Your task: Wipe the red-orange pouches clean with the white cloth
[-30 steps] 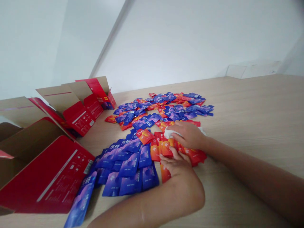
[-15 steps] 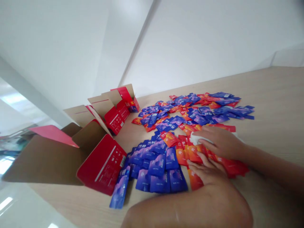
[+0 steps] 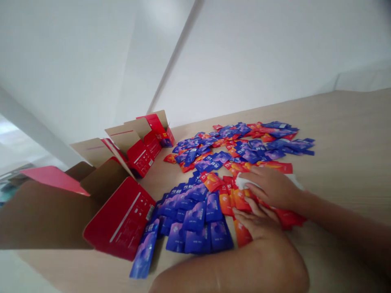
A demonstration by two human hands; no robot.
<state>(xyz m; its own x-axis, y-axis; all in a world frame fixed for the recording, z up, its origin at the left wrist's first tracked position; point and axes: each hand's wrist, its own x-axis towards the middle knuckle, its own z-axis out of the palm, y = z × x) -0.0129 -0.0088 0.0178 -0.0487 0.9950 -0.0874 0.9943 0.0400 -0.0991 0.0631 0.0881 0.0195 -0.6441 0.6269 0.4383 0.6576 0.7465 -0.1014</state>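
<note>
A folded white cloth [image 3: 243, 181] is in my right hand [image 3: 271, 185], which presses it onto the red and orange sachets [image 3: 226, 203]. Closer to me, my left hand [image 3: 259, 221] lies across the same sachets with its fingers stretched out, partly covering them. Beside my hands on the left, blue and purple sachets [image 3: 195, 215] lie in overlapping rows. A single orange sachet [image 3: 211, 181] rests on top near the far edge of these rows.
Open red cardboard boxes [image 3: 122, 224] stand in a line along the left side of the wooden table [image 3: 345, 142]. One blue sachet [image 3: 144, 254] lies by the nearest box. Mixed loose sachets [image 3: 235, 140] are heaped farther back, before a white wall [image 3: 259, 61].
The whole view has shifted, so the scene sits slightly farther left. Both hands keep nearly the same place on the red sachets, the cloth still under my right hand.
</note>
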